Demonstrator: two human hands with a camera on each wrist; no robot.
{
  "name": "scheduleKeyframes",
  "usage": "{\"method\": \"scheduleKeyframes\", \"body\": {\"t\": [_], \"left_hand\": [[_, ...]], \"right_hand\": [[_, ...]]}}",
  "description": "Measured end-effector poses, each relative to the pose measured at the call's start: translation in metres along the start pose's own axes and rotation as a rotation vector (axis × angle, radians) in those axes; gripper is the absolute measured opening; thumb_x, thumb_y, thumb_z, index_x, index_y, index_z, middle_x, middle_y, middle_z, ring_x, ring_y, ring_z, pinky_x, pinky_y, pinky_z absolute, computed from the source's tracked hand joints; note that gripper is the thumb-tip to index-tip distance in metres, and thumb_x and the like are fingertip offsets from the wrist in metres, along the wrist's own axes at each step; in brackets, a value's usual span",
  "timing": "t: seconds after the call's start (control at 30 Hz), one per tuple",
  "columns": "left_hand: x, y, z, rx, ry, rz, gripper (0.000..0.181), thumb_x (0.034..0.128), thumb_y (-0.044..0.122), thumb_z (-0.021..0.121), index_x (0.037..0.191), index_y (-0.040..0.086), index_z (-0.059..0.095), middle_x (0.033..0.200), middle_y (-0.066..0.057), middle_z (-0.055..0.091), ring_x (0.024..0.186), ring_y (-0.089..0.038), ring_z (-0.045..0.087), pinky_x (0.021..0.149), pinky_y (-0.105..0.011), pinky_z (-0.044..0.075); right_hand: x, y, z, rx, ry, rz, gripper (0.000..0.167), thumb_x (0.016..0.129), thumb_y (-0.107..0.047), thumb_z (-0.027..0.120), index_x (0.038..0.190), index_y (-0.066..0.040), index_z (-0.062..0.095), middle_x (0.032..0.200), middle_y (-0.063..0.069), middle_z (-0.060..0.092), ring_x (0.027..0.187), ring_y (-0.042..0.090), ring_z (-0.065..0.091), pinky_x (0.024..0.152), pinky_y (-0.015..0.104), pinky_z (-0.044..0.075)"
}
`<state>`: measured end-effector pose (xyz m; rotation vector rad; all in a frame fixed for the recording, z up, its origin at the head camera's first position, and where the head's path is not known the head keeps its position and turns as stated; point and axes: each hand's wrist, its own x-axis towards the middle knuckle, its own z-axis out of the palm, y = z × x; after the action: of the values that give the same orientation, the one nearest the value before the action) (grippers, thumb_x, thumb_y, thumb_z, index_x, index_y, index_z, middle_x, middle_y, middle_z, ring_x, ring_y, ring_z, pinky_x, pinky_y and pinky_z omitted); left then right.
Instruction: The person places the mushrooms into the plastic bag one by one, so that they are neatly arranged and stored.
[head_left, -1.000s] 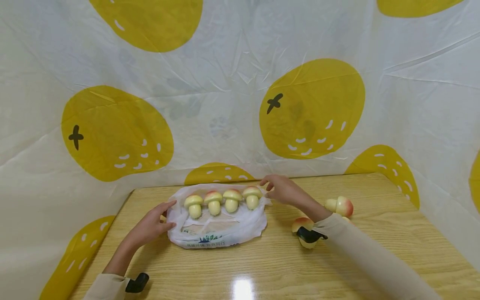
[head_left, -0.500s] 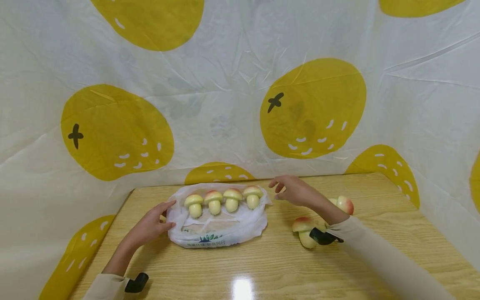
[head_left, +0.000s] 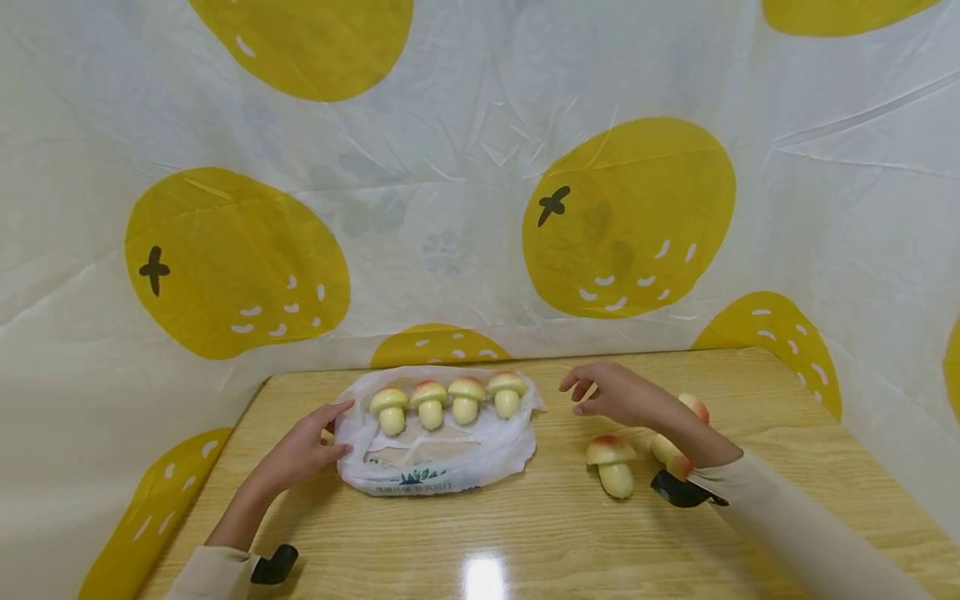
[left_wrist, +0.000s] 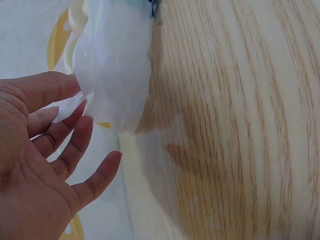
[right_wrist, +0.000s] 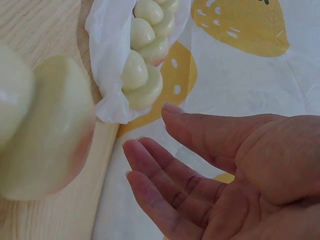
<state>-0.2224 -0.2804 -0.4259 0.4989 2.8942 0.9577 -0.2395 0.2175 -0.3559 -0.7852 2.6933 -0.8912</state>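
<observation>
A white plastic bag [head_left: 487,467] lies spread on the table with several toy mushrooms [head_left: 466,408] in a row on it. They have cream stems and yellow caps tinged red. My left hand [head_left: 311,442] is at the bag's left edge, thumb and index apart; in the left wrist view my left hand [left_wrist: 50,145] has fingertips against the plastic. To the right of the bag, my right hand [head_left: 611,393] is held above the table, fingers loosely bent around nothing. Below it lies a mushroom [head_left: 615,471]; two more, a mushroom [head_left: 669,455] and another mushroom [head_left: 694,407], are partly behind my right forearm.
The wooden table [head_left: 420,542] ends at a white curtain [head_left: 450,208] printed with large yellow fruit, which rises behind it and on both sides. A black strap [head_left: 275,565] is on my left wrist and another black strap [head_left: 686,492] on my right.
My right hand has moved away from the bag's right edge, to the right and slightly nearer. More of the loose mushroom below it now shows. The left hand and the bag stay put.
</observation>
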Motion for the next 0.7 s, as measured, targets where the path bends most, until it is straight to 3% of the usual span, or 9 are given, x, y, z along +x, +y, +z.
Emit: {"method": "scheduleKeyframes", "body": {"t": [0.43, 0.7], "left_hand": [[-0.003, 0.005, -0.002, -0.004, 0.003, 0.011, 0.069, 0.0913, 0.010, 0.076, 0.150, -0.005, 0.043, 0.117, -0.011, 0.059, 0.102, -0.023, 0.054, 0.080, -0.035, 0.051], [-0.004, 0.005, -0.002, 0.001, 0.009, 0.019, 0.069, 0.0914, 0.009, 0.075, 0.150, -0.005, 0.042, 0.118, -0.012, 0.059, 0.101, -0.023, 0.054, 0.080, -0.034, 0.051]], "right_hand": [[-0.038, 0.013, -0.001, 0.036, -0.073, 0.044, 0.043, 0.089, -0.025, 0.080, 0.125, -0.006, 0.067, 0.110, 0.008, 0.070, 0.106, 0.035, 0.066, 0.081, 0.039, 0.056], [-0.056, 0.020, 0.001, 0.101, -0.086, 0.056, 0.051, 0.086, -0.023, 0.082, 0.127, 0.000, 0.063, 0.113, 0.018, 0.067, 0.101, 0.034, 0.069, 0.082, 0.040, 0.057]]}}
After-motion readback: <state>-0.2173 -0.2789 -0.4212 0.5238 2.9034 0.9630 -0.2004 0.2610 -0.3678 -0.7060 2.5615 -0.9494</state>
